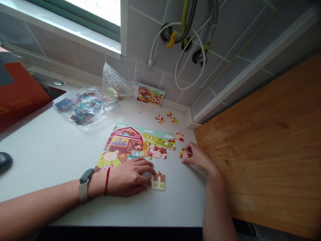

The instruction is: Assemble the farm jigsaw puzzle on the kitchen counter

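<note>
A partly joined farm jigsaw puzzle (125, 139), showing a red barn, a hen, a farmer and a cow, lies on the white table. My left hand (129, 177) rests palm down over its lower edge, fingers stretched out. Its fingertips reach a loose brown and green puzzle piece (158, 182) with a white fence pattern. To the right, my right hand (197, 156) pinches another puzzle piece (184, 154) between thumb and fingers, close to the table. Just above it lies a brown and white puzzle piece (179, 137), beside the puzzle's right edge.
Several loose pieces (159, 119) lie near the back wall. A picture card (149, 94) leans there, beside clear bags (86, 105) of pieces. A wooden panel (263, 140) bounds the right side. At far left are an orange box (20, 90) and a dark rounded object (5, 161).
</note>
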The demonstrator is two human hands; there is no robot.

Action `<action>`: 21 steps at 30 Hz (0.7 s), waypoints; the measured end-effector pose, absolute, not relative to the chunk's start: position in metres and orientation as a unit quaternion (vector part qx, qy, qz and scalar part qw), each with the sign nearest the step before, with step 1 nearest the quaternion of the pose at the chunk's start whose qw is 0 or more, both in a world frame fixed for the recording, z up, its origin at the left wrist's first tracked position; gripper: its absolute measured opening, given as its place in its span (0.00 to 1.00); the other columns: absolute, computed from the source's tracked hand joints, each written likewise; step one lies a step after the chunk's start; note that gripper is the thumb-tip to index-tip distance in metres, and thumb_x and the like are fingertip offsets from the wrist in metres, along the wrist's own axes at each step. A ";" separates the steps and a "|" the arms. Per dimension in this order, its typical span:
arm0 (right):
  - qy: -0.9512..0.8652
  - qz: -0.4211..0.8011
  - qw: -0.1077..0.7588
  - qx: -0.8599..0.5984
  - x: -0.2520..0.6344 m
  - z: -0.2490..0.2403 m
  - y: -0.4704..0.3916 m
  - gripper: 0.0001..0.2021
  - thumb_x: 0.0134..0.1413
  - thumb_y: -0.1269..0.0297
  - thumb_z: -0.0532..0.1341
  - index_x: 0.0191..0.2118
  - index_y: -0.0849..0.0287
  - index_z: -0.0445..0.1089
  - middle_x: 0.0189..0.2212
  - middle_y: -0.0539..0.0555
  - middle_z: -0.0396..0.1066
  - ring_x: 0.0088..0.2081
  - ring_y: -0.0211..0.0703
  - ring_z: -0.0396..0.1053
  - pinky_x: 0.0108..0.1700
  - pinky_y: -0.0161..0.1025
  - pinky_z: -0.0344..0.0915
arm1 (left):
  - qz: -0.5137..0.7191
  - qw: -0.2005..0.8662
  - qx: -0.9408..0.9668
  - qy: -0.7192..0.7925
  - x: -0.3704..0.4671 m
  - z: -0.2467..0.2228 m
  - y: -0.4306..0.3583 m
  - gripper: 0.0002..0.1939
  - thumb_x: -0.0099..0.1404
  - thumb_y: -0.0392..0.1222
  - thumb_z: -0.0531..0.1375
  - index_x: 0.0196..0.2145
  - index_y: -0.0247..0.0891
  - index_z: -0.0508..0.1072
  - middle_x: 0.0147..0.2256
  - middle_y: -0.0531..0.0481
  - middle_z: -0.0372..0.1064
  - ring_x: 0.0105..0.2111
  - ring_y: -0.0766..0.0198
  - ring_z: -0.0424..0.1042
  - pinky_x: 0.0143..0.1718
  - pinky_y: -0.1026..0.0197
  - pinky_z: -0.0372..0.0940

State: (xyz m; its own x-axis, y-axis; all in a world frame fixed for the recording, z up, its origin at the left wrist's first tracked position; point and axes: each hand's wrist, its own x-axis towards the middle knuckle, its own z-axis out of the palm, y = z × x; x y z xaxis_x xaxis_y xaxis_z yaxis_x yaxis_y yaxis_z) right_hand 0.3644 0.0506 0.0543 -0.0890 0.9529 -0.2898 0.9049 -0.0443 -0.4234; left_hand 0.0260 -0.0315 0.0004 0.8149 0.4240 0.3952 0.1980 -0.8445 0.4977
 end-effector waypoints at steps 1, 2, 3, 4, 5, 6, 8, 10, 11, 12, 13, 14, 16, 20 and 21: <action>-0.696 0.272 0.061 -0.662 0.362 0.055 0.052 0.17 0.40 0.67 0.72 0.39 0.56 0.71 0.36 0.51 0.75 0.37 0.45 0.73 0.38 0.38 0.67 | 0.257 0.218 0.927 0.167 0.026 0.001 -0.032 0.07 0.70 0.37 0.64 0.45 0.42 0.77 0.56 0.45 0.74 0.58 0.51 0.70 0.62 0.50 0.65; -0.705 0.283 0.079 -0.646 0.359 0.055 0.053 0.14 0.44 0.66 0.70 0.39 0.56 0.72 0.34 0.51 0.75 0.35 0.44 0.73 0.37 0.38 0.67 | 0.259 0.208 0.928 0.167 0.027 0.001 -0.034 0.06 0.70 0.38 0.64 0.45 0.42 0.77 0.56 0.45 0.74 0.59 0.51 0.70 0.62 0.50 0.65; -0.717 0.295 0.102 -0.623 0.355 0.054 0.053 0.10 0.48 0.65 0.68 0.39 0.56 0.73 0.33 0.50 0.76 0.34 0.44 0.73 0.37 0.38 0.67 | 0.262 0.195 0.930 0.168 0.027 0.001 -0.037 0.05 0.71 0.38 0.63 0.44 0.41 0.77 0.56 0.45 0.74 0.59 0.50 0.70 0.62 0.49 0.64; -0.730 0.309 0.129 -0.595 0.350 0.054 0.053 0.08 0.51 0.64 0.66 0.39 0.56 0.74 0.33 0.51 0.76 0.35 0.44 0.73 0.38 0.38 0.68 | 0.264 0.179 0.933 0.166 0.029 0.002 -0.041 0.05 0.71 0.39 0.63 0.44 0.41 0.78 0.56 0.45 0.74 0.59 0.50 0.70 0.63 0.48 0.63; -0.739 0.330 0.156 -0.566 0.344 0.052 0.052 0.07 0.55 0.62 0.65 0.39 0.56 0.76 0.35 0.52 0.77 0.36 0.44 0.74 0.39 0.39 0.69 | 0.263 0.162 0.937 0.162 0.031 0.002 -0.046 0.04 0.72 0.40 0.63 0.43 0.41 0.78 0.56 0.45 0.74 0.59 0.49 0.70 0.63 0.47 0.62; -0.741 0.359 0.180 -0.538 0.337 0.051 0.050 0.08 0.57 0.60 0.65 0.40 0.56 0.77 0.37 0.53 0.78 0.37 0.44 0.75 0.41 0.39 0.70 | 0.260 0.147 0.942 0.156 0.033 0.002 -0.051 0.05 0.73 0.41 0.62 0.43 0.40 0.78 0.56 0.45 0.75 0.60 0.48 0.70 0.64 0.46 0.61; -0.721 0.447 0.206 -0.487 0.320 0.046 0.045 0.13 0.57 0.57 0.68 0.46 0.56 0.79 0.42 0.55 0.79 0.39 0.45 0.77 0.43 0.40 0.73 | 0.257 0.128 0.948 0.137 0.038 0.002 -0.062 0.06 0.74 0.42 0.61 0.42 0.40 0.78 0.56 0.45 0.75 0.59 0.49 0.70 0.63 0.46 0.61; -0.687 0.540 0.193 -0.446 0.301 0.040 0.037 0.22 0.55 0.57 0.71 0.55 0.56 0.76 0.41 0.55 0.80 0.37 0.44 0.78 0.41 0.41 0.75 | 0.258 0.122 0.950 0.125 0.042 0.000 -0.071 0.07 0.74 0.42 0.61 0.43 0.39 0.78 0.56 0.44 0.75 0.58 0.50 0.70 0.62 0.47 0.62; -0.679 0.567 0.183 -0.430 0.292 0.037 0.033 0.26 0.54 0.57 0.73 0.59 0.56 0.75 0.39 0.54 0.80 0.36 0.44 0.78 0.40 0.41 0.75 | 0.260 0.121 0.950 0.124 0.044 -0.001 -0.073 0.07 0.74 0.42 0.60 0.43 0.39 0.78 0.56 0.44 0.74 0.58 0.51 0.71 0.61 0.48 0.62; -0.680 0.574 0.174 -0.422 0.284 0.034 0.030 0.29 0.53 0.59 0.74 0.60 0.55 0.74 0.38 0.53 0.80 0.35 0.43 0.78 0.39 0.40 0.75 | 0.264 0.122 0.949 0.126 0.044 -0.001 -0.074 0.08 0.74 0.43 0.61 0.43 0.39 0.78 0.56 0.43 0.74 0.57 0.51 0.71 0.60 0.48 0.63; -0.691 0.564 0.173 -0.419 0.277 0.031 0.027 0.29 0.52 0.60 0.74 0.60 0.55 0.74 0.37 0.52 0.80 0.34 0.42 0.78 0.39 0.39 0.76 | 0.265 0.123 0.948 0.127 0.045 -0.002 -0.075 0.08 0.74 0.43 0.61 0.43 0.39 0.78 0.56 0.43 0.75 0.57 0.51 0.71 0.59 0.48 0.63; -0.707 0.541 0.179 -0.418 0.272 0.029 0.025 0.28 0.52 0.60 0.74 0.59 0.54 0.75 0.38 0.53 0.80 0.35 0.41 0.77 0.39 0.39 0.76 | 0.267 0.125 0.947 0.129 0.044 -0.002 -0.074 0.07 0.74 0.43 0.62 0.43 0.39 0.78 0.55 0.43 0.75 0.56 0.52 0.71 0.58 0.49 0.64; -0.740 0.488 0.209 -0.412 0.266 0.026 0.023 0.23 0.52 0.61 0.75 0.55 0.53 0.77 0.44 0.55 0.80 0.37 0.41 0.77 0.40 0.39 0.77 | 0.271 0.131 0.945 0.127 0.043 -0.002 -0.071 0.07 0.73 0.43 0.63 0.43 0.39 0.79 0.55 0.44 0.75 0.56 0.53 0.72 0.57 0.50 0.65; -0.765 0.444 0.266 -0.384 0.263 0.023 0.022 0.13 0.57 0.62 0.72 0.48 0.52 0.79 0.48 0.56 0.78 0.44 0.43 0.78 0.43 0.39 0.78 | 0.268 0.140 0.945 0.124 0.041 -0.002 -0.068 0.06 0.72 0.42 0.63 0.42 0.39 0.78 0.54 0.44 0.76 0.56 0.52 0.71 0.58 0.49 0.64; -0.767 0.440 0.272 -0.379 0.262 0.023 0.021 0.10 0.58 0.62 0.71 0.47 0.52 0.79 0.47 0.56 0.78 0.44 0.44 0.78 0.42 0.38 0.78 | 0.266 0.141 0.946 0.124 0.041 -0.002 -0.068 0.06 0.73 0.42 0.63 0.42 0.39 0.78 0.54 0.44 0.76 0.57 0.52 0.71 0.59 0.49 0.63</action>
